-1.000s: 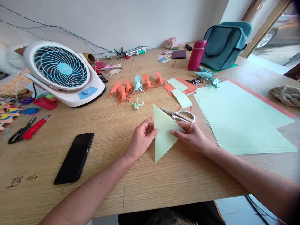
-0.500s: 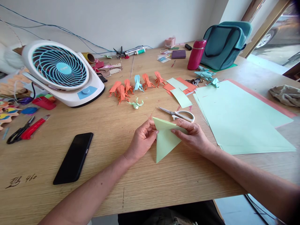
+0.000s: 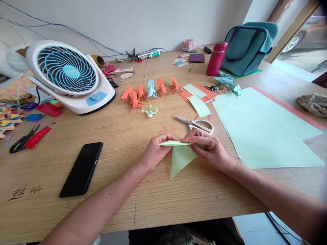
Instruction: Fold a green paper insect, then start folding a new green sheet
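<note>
A pale green sheet of folded paper (image 3: 182, 158) is held between my two hands above the wooden table. Its upper edge is folded over into a narrow flap, and a pointed corner hangs down toward me. My left hand (image 3: 159, 149) pinches the left end of the flap. With thumb and fingers closed, my right hand (image 3: 208, 148) grips the right part of the fold, hiding some of the paper. White-handled scissors (image 3: 201, 126) lie just beyond my right hand. A small green origami figure (image 3: 149, 111) stands farther off, in front of several orange origami figures (image 3: 134, 99).
At the left are a white fan (image 3: 68, 76), a black phone (image 3: 81, 170) and red-handled cutters (image 3: 41, 134). Large green sheets (image 3: 263, 129) cover the right side. Small cut papers (image 3: 199, 105), a pink bottle (image 3: 216, 59) and a teal bag (image 3: 249, 49) lie beyond.
The upper flap of the green paper has tipped down and now looks narrow and nearly edge-on. My right fingers have moved left along the fold, closer to my left hand.
</note>
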A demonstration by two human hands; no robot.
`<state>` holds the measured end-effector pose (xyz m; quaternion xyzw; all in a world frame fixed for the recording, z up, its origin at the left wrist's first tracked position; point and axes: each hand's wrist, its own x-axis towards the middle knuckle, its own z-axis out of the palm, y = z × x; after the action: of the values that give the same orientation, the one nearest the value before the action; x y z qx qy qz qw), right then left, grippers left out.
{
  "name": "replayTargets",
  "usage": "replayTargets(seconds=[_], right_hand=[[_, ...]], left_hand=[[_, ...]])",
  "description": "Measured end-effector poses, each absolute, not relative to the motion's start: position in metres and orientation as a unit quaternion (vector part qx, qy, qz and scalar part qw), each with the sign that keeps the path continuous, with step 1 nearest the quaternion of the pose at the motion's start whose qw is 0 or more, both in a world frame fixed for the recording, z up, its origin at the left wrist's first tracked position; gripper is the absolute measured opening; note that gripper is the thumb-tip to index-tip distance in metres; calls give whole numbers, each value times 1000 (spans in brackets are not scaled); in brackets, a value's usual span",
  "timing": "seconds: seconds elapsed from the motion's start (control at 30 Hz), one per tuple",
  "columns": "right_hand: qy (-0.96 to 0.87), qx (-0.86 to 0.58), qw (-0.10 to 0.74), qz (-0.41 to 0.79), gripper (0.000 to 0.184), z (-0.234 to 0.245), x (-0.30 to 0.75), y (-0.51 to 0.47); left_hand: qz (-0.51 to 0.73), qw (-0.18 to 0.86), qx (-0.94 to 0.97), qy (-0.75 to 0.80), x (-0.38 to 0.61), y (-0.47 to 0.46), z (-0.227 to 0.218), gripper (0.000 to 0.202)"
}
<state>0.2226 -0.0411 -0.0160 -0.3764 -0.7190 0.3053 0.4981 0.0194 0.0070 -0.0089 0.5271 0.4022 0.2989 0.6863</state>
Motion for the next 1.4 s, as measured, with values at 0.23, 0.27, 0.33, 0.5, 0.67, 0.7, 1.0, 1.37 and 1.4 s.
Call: replayTargets(seconds=[0.23, 0.27, 0.33, 0.5, 0.67, 0.7, 1.0, 1.37, 1.4], right_hand=[[-759, -331, 472, 304, 48, -16, 225, -40], [-764, -329, 467, 299, 48, -16, 226, -40], [-775, -330, 456, 288, 48, -17, 227, -40], [-798, -336, 432, 253, 47, -18, 231, -39], [-810, -332, 430, 223, 50, -17, 233, -37], [-813, -330, 428, 218, 50, -17, 233, -37], [-718, -452, 447, 284, 55, -20, 234, -38], [-433, -474, 532, 552, 76, -28, 220, -34], [-417, -477, 547, 547, 77, -27, 220, -34]], left_hand=[[302, 724, 468, 407, 19, 10, -9, 40], [298, 726, 462, 414, 19, 10, -10, 40], [283, 729, 460, 421, 19, 11, -13, 42], [243, 760, 450, 400, 14, 13, -15, 48], [224, 771, 459, 381, 13, 15, -10, 50], [223, 766, 469, 380, 13, 14, -10, 49], [279, 742, 474, 383, 14, 15, -12, 44], [368, 689, 489, 388, 26, 8, -4, 39], [369, 690, 489, 385, 29, 7, -4, 40]])
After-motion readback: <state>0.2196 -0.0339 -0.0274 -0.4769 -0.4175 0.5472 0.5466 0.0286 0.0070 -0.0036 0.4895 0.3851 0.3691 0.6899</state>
